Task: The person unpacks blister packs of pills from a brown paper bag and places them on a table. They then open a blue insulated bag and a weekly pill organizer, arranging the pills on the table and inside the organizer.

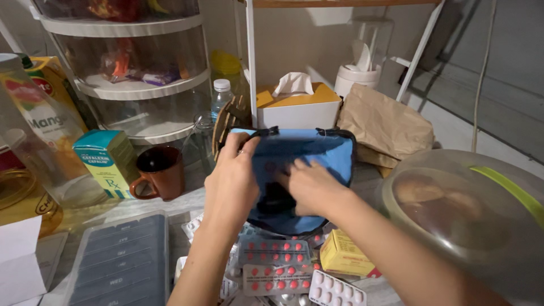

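Observation:
A blue pouch (323, 152) with black trim stands open on the counter in front of me. My left hand (231, 181) grips its left rim, thumb and fingers pinched on the edge. My right hand (310, 187) reaches inside the pouch, fingers spread against the blue lining; whether it holds anything is hidden. Below the pouch lie several blister strips of red pills (275, 253) and one of white pills (335, 291), beside a small yellow box (345, 255).
A grey weekly pill organiser (119, 260) lies at front left. A brown mug (161, 171) and a teal-yellow medicine box (107, 161) stand left. A tissue box (297, 105), brown paper bag (385, 124) and a clear domed container (470, 215) fill the back and right.

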